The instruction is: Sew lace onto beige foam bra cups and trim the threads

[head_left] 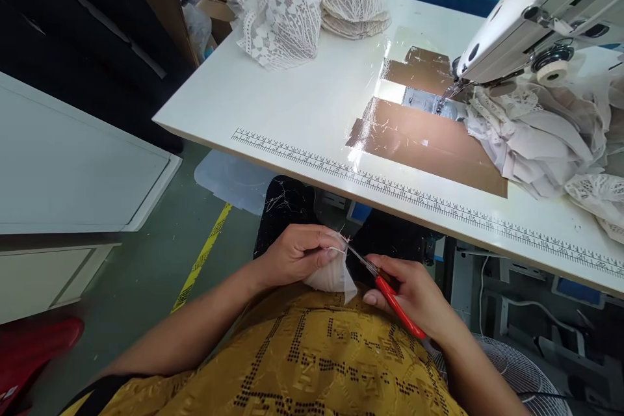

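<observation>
My left hand (295, 255) pinches a small piece of white fabric (335, 276) over my lap, below the table's front edge. My right hand (414, 292) is closed on red-handled thread snips (390, 299). Their metal tips touch the fabric's upper edge, right beside my left fingers. A mustard-yellow patterned garment (302, 364) covers my front just under both hands.
A white sewing table (302, 104) with a printed ruler along its front edge holds a sewing machine (541, 6) at the right. Pale lace fabric (531, 136) is heaped under the machine and stacked lace pieces (302, 0) lie at the back. A fan guard (517, 370) is at lower right.
</observation>
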Motion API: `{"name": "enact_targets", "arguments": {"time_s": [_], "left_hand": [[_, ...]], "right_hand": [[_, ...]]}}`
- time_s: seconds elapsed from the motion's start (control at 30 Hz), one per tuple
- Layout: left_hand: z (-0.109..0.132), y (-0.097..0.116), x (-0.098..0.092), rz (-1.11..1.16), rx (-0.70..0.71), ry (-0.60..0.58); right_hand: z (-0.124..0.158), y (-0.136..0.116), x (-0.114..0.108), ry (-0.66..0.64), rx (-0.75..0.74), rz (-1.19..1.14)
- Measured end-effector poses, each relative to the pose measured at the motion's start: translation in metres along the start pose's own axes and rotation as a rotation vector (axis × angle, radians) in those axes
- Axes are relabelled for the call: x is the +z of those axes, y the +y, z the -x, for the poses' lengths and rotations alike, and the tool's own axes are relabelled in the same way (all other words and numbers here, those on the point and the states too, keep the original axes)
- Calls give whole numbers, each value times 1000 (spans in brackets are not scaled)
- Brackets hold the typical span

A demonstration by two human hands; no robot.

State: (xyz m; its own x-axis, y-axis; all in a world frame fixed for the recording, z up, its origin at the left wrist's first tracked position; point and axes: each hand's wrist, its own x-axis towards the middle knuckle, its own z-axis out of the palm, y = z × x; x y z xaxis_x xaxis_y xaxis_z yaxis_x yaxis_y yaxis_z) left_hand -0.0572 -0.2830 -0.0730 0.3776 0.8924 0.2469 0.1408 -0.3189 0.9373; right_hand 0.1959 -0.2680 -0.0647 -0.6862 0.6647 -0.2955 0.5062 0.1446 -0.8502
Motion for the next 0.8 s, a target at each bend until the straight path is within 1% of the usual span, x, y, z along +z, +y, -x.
{"name": "enact_targets", "arguments": {"time_s": [0.07,0.13,0.27,0.4,0.6,0.8], "left_hand": [[0,0,1,-6,10,10],[0,0,1,-2,27,44],[0,-1,-3,35,20,111],[0,-1,-3,27,31,93],[-2,1,0,-15,28,43],[-1,1,-1,-34,57,60]], "right_hand": [[-3,-3,-1,19,-29,11],[-3,-4,-2,43,-48,26],[1,1,-5,39,-21,21],[1,2,-4,26,-2,30],[-8,-7,-3,42,-56,50],[-12,-6,-3,61,-87,122]]}}
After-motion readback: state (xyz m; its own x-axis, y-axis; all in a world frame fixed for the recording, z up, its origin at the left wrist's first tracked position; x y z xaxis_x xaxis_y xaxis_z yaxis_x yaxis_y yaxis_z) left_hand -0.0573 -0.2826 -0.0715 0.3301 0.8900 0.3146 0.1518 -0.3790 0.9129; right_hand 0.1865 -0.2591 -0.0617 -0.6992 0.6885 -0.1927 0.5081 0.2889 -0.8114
